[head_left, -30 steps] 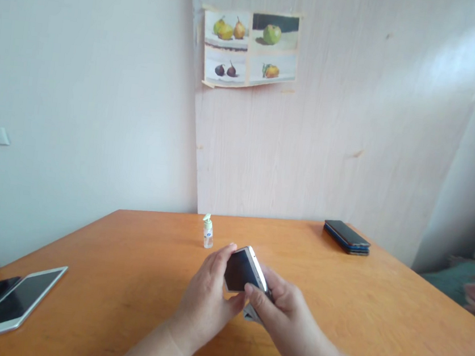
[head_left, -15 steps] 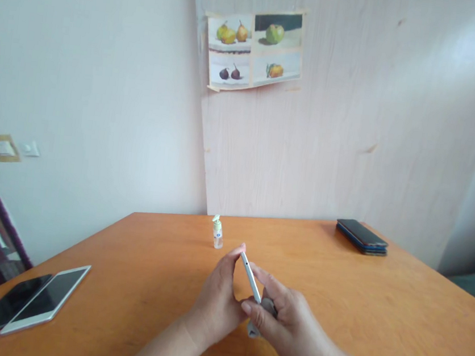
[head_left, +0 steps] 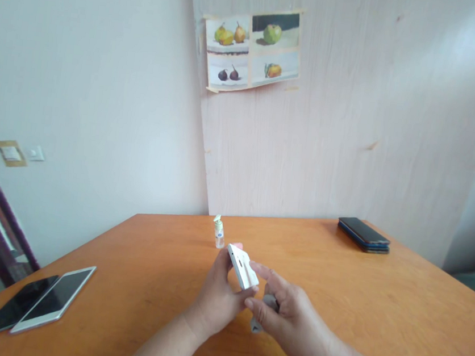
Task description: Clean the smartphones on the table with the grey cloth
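Observation:
My left hand (head_left: 214,298) is closed around the edges of a white phone (head_left: 244,269), held up on a slant above the table. One narrow end and the pale back of the phone face me, while its other side is turned away. Close by on the right, my right hand (head_left: 292,316) has a grey cloth (head_left: 269,303) bunched under its curled fingers. Its index fingertip is at the phone's right edge; whether it touches I cannot tell. The right thumb points toward the left thumb, just below the phone.
On the orange wooden table (head_left: 144,281), a small pump bottle (head_left: 219,236) stands beyond my hands. A white tablet (head_left: 54,300) overlaps a black tablet (head_left: 12,304) at the left. Stacked dark phones (head_left: 363,233) lie at the back right. A fruit poster (head_left: 252,51) hangs on the wall.
The phone has tilted so that its back now shows, where only its thin edge was visible. My right thumb and fingers have come off its lower end; the left hand keeps hold.

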Motion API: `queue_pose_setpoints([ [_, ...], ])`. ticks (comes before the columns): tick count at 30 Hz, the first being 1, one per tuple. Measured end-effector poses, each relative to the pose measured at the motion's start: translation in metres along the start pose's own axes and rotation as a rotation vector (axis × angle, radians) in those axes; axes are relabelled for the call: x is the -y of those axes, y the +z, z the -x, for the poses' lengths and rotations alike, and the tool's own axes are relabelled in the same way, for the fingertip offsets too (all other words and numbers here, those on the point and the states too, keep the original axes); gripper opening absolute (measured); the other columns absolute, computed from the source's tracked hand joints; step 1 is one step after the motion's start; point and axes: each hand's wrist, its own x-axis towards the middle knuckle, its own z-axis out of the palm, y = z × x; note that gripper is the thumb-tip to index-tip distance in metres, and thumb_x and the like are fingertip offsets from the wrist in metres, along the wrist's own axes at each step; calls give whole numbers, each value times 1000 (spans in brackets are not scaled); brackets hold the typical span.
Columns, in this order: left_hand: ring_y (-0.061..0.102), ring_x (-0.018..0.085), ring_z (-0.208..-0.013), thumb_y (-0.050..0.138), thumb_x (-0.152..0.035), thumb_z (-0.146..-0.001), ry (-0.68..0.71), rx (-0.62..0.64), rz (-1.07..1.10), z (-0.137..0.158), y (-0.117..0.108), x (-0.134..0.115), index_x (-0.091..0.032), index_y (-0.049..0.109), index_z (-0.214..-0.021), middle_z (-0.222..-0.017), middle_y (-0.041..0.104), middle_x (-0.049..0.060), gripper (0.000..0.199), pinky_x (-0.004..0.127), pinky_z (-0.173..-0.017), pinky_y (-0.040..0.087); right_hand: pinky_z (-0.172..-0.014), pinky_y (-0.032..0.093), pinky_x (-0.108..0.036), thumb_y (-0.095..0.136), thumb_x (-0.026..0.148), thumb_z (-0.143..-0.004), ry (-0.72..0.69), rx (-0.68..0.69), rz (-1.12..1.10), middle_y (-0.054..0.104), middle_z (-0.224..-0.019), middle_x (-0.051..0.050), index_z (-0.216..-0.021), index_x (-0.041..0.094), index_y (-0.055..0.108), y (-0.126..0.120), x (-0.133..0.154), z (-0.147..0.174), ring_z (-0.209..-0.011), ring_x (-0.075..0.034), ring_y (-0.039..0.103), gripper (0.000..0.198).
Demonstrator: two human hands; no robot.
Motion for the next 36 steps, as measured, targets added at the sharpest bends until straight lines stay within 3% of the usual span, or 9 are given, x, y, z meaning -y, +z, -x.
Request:
queue_pose_setpoints([
  [4,60,27,-106,77,-25,-70,-21,48,71,-3,-3,-8,-21,43,-124,-115,61,9,63,42,-94,47,-50,39,-22,58,40,-88,95,-144,38,48,-58,7,-134,17,50,-2,-12,-6,-52,-11,48,52],
  [7,54,28,-119,76,-26,-72,-51,67,162,-2,-6,-10,-22,42,-126,-125,56,10,63,45,-101,43,-51,40,-23,61,50,-85,174,-207,41,50,-58,7,-140,14,44,-5,-20,-10,-53,-13,52,68],
  [13,46,32,-130,77,-29,-74,-253,102,460,0,-15,-10,-25,45,-130,-137,51,12,65,52,-108,36,-55,40,-25,66,42,-81,185,-58,216,63,-64,4,-151,19,26,-13,-29,-11,-58,-17,60,84],
  [16,46,32,-131,78,-28,-73,-275,120,542,1,-16,-8,-25,47,-130,-137,53,11,65,52,-110,35,-59,40,-28,67,36,-78,160,-57,465,71,-74,-3,-149,22,34,-14,-33,-9,-67,-21,65,79],
  [20,45,32,-133,78,-27,-75,-298,130,599,3,-14,-7,-24,47,-132,-138,53,11,65,54,-111,33,-65,42,-30,54,35,-87,108,-79,639,74,-96,-9,-140,28,49,-17,-32,-9,-80,-25,69,53],
  [25,47,29,-132,77,-30,-77,-331,61,691,2,-10,-8,-28,33,-143,-135,56,11,79,52,-114,31,-65,43,-30,47,22,-87,136,-103,716,74,-80,-4,-143,29,46,-24,-32,-10,-73,-23,70,57],
  [30,47,28,-132,77,-31,-77,-314,65,703,1,-10,-10,-28,45,-132,-136,56,9,64,51,-114,33,-62,43,-28,47,22,-85,160,-189,477,71,-72,-1,-143,26,46,-27,-44,-15,-68,-20,67,57],
  [33,46,29,-133,77,-29,-75,-285,8,639,1,-11,-13,-30,42,-134,-140,52,8,69,52,-114,31,-54,41,-26,50,27,-85,261,-267,171,62,-61,2,-138,17,49,-27,-44,-19,-57,-16,59,53],
  [36,44,29,-135,76,-27,-76,-250,-41,598,0,-12,-14,-30,34,-141,-145,47,9,77,53,-114,29,-42,28,-21,59,34,-83,416,-233,-224,56,-61,3,-122,16,58,-27,-36,-20,-46,-10,45,43],
])
